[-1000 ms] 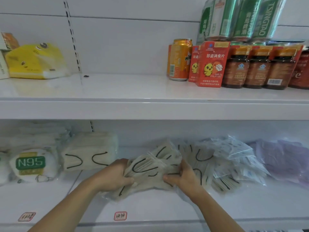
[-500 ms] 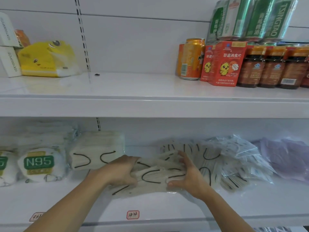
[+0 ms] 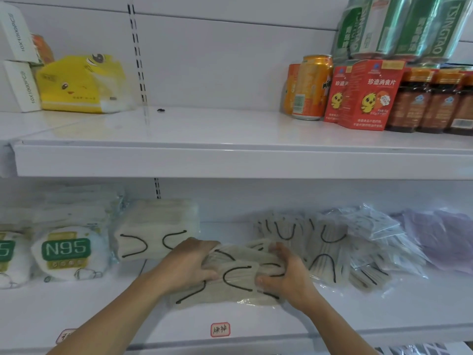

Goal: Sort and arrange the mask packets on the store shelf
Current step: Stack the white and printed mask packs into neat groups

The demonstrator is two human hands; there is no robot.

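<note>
Beige mask packets (image 3: 238,280) with black ear loops lie as a flat bundle on the lower shelf (image 3: 384,311), gripped from both ends. The left hand (image 3: 188,265) curls its fingers round the bundle's left end; the right hand (image 3: 289,275) clasps the right end, thumb on the near side. Just left of the bundle stands a neat beige stack (image 3: 156,231), touching the left hand's back. Further left sit N95 packs (image 3: 67,249). Behind and right of the right hand lie loose beige packets (image 3: 317,242), then clear packets (image 3: 376,242) in a disordered heap, then purple packets (image 3: 445,237) at the far right. A red-framed label (image 3: 220,329) marks the shelf edge below the bundle. On the upper shelf (image 3: 204,139) stand a yellow tissue pack (image 3: 82,84), an orange can (image 3: 311,87), red boxes (image 3: 368,96), brown jars (image 3: 432,101) and green cans (image 3: 401,26) on top of the jars.
</note>
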